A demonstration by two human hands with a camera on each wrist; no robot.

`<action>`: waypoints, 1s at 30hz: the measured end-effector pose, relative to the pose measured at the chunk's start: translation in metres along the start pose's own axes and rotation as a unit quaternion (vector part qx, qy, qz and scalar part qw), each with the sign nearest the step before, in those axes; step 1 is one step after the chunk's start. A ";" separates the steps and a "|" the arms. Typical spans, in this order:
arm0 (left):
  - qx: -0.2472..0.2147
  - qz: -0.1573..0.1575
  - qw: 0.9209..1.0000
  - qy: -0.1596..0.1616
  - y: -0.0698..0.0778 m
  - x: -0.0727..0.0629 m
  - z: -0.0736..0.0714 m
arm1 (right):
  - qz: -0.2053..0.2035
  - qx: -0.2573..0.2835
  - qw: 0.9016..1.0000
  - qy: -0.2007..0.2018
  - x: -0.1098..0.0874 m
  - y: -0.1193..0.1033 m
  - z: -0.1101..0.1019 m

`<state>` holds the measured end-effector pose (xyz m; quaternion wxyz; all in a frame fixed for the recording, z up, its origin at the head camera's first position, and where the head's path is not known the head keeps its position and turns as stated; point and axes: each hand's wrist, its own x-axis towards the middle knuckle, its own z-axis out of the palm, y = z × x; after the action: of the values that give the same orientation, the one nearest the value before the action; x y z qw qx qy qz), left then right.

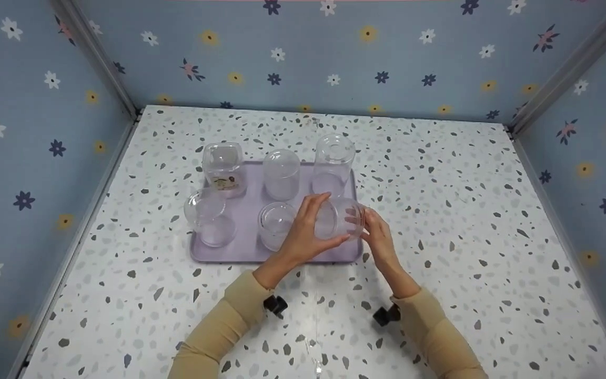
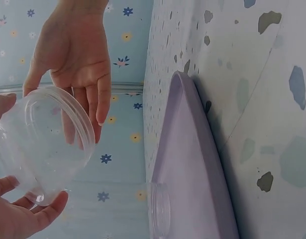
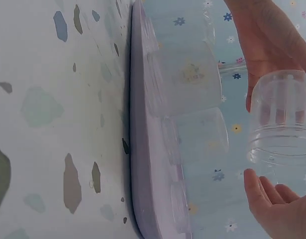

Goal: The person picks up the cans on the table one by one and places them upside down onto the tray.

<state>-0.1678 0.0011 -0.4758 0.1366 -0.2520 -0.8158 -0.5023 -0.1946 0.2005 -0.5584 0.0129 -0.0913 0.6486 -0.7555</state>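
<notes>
My left hand (image 1: 305,234) grips a clear plastic jar (image 1: 342,218), thumb on the near side and fingers on the far side. The jar is tilted on its side above the tray's right end, its ridged rim toward my right hand (image 1: 379,237). In the right wrist view, the right fingers (image 3: 264,191) are slightly apart from the rim and curl round nothing. The left wrist view shows that palm (image 2: 80,55) facing the jar, fingers extended behind its mouth. Beneath lies a lilac tray (image 1: 245,255) bearing several clear containers.
At the tray's back stand a squarish jar (image 1: 224,168) with a sticker, a round-topped container (image 1: 282,176) and a tall cylinder (image 1: 334,163). In front are a container (image 1: 211,218) at left and a short jar (image 1: 276,226). Flowered walls (image 1: 303,58) enclose the speckled table (image 1: 440,210).
</notes>
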 end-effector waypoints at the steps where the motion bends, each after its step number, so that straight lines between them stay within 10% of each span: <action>1: 0.012 -0.003 1.000 -0.003 0.000 0.000 0.001 | 0.001 -0.013 1.000 0.013 0.000 -0.004 0.001; 7: 0.062 -0.020 0.997 -0.030 0.003 0.004 0.004 | 0.013 -0.088 0.993 0.073 -0.013 -0.066 0.025; 14: 0.100 -0.034 0.993 -0.060 0.003 0.011 0.010 | -0.017 -0.179 0.981 0.079 -0.009 -0.056 0.015; 30: 0.191 -0.073 0.965 -0.166 -0.007 0.029 0.024 | -0.042 -0.464 0.885 0.008 0.000 -0.050 -0.004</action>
<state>-0.1946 0.0276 -0.4780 0.0083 -0.2407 -0.9241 -0.2967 -0.1904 0.2121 -0.5096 -0.0671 -0.1080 0.9206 -0.3691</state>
